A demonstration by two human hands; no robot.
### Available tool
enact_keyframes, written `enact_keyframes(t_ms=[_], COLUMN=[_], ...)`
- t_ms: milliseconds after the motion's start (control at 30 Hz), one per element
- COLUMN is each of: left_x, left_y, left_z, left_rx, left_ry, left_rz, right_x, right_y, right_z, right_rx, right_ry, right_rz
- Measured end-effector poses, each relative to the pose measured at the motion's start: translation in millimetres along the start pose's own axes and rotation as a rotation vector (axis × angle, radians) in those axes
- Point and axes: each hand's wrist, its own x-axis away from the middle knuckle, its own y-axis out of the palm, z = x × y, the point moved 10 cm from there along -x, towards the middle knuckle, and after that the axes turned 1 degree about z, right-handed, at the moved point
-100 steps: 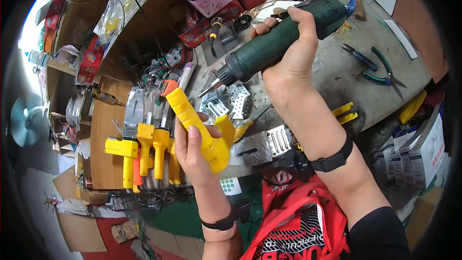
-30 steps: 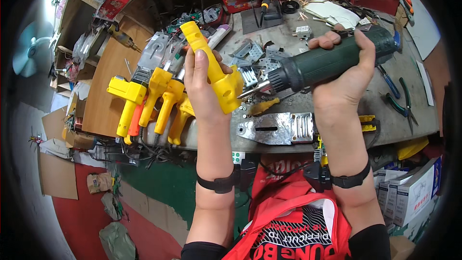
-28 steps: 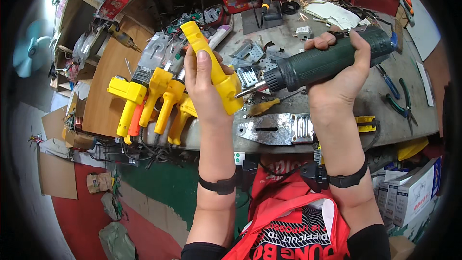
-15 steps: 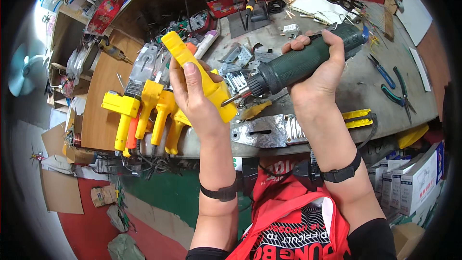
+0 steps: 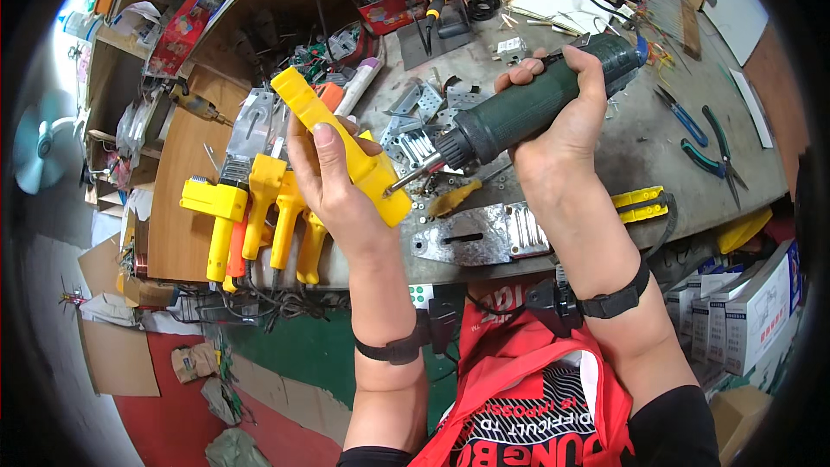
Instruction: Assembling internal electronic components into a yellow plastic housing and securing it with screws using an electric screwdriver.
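My left hand [image 5: 333, 169] is closed around a yellow plastic handle housing [image 5: 363, 163], its long end pointing up and to the left. In my right hand [image 5: 566, 125] is a dark green electric screwdriver [image 5: 523, 112], tilted so its bit points down and left. The bit's tip meets the lower right part of the yellow housing. Beneath my hands on the bench lie a flat metal heating plate [image 5: 467, 238] and a screwdriver with a yellow handle [image 5: 454, 199].
Several yellow-handled tools [image 5: 216, 207] stand along the bench's left front edge. Loose metal brackets [image 5: 424, 99] lie mid-bench. Pliers [image 5: 716, 156] and blue-handled cutters [image 5: 685, 118] rest at the right. A soldering iron [image 5: 435, 9] stands at the back. White boxes [image 5: 752, 320] are stacked lower right.
Both hands, with the yellow housing and the electric screwdriver, have shifted slightly left in the picture. The bit's tip stays at the housing's lower right part.
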Motion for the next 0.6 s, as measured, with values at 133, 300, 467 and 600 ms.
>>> enact_keyframes(t_ms=[133, 300, 467, 600], left_x=[-2.3, -21.8, -15.7, -6.6], left_y=[-5.8, -27.6, -17.3, -11.4], left_z=[1.3, -18.2, -25.5, -18.9], left_rx=[-0.035, 0.032, 0.407, 0.606], left_ry=[-0.025, -0.094, -0.259, -0.320], left_rz=[-0.008, -0.132, -0.288, -0.380], right_x=[-4.5, -5.6, -1.6, -0.5], right_y=[0.0, 13.6, 36.8, 45.8], right_z=[-6.0, -22.4, -26.9, -34.9], right_rx=[0.000, 0.126, 0.273, 0.303], right_ry=[-0.011, -0.144, -0.294, -0.332], right_rz=[-0.017, -0.072, -0.195, -0.224])
